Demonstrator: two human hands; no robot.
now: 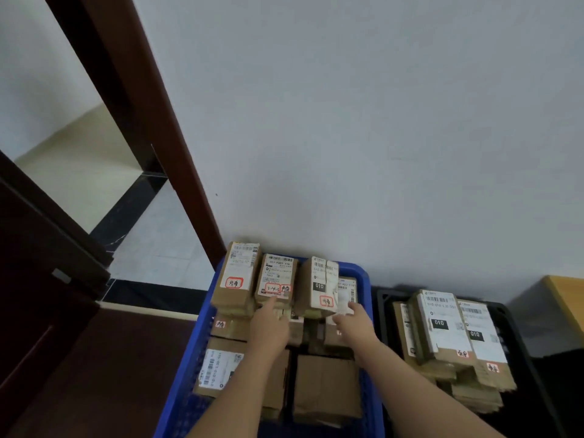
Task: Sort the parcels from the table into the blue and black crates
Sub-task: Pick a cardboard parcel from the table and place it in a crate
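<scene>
1. Where the view begins, at its near edge, two bare forearms reach forward over the blue crate (pixel 202 358), which serves as the landmark for everything else.
2. At the near end of the blue crate lie a plain brown parcel (pixel 327 387) and, to its left, a labelled parcel (pixel 218 371) with a white barcode sticker facing up.
3. Further into the blue crate, the left hand (pixel 268 327) stretches out with its fingers straight, the fingertips touching the near edge of the middle parcel (pixel 277 279); it grasps nothing.
4. Beside it, the right hand (pixel 352 324) lies flat with fingers extended, resting against the low parcel (pixel 347 290) at the crate's right side; it too is released rather than clenched.
5. At the far end of the blue crate, three stacked parcels stand in a row: the tall left parcel (pixel 238 273), the middle parcel, and the taped parcel (pixel 320 284) marked 010.
6. Just right of the blue crate sits the black crate (pixel 384 298), holding stacks of brown parcels topped by two white-labelled parcels (pixel 442 324), both marked 010.
7. Beyond the black crate's far right corner, a wooden table corner (pixel 565 295) shows.
8. Behind the blue crate rises the white wall (pixel 379 137), with a brown door frame (pixel 151 121) to its left.
</scene>
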